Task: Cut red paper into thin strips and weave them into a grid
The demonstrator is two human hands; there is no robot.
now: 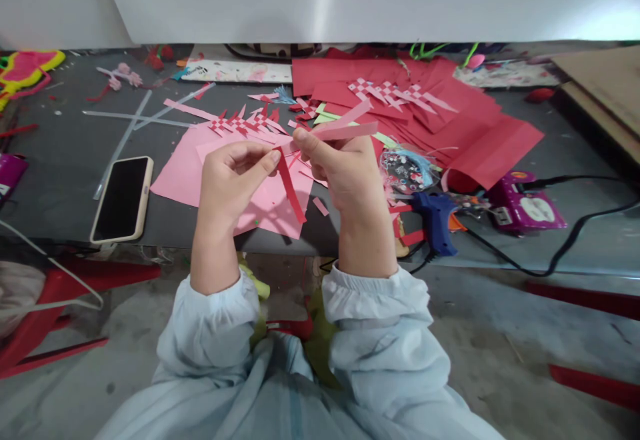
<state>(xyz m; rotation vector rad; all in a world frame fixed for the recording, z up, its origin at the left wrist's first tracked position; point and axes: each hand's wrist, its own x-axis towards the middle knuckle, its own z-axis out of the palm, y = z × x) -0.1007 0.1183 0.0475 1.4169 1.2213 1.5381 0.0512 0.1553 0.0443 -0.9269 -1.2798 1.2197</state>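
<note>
Above the pink paper sheets [180, 167], my left hand [233, 177] pinches the upper end of a red paper strip [291, 187] that dangles down. My right hand [345, 167] is closed on pink paper strips [345, 130], whose loose ends stick out to the upper right. Between my fingertips the red and pink strips meet; how they are joined there is hidden. Just behind my hands lies a woven red-and-pink paper piece [245, 123] with pointed ends. A similar woven piece [400, 93] rests on the stack of red paper [480, 120].
A phone [123, 200] and clear glue sticks [123, 143] lie to the left. At right are a blue glue gun [434, 223] with a black cord, a bag of small beads [407, 170] and a purple box [525, 207]. A white panel [350, 0] stands behind the table.
</note>
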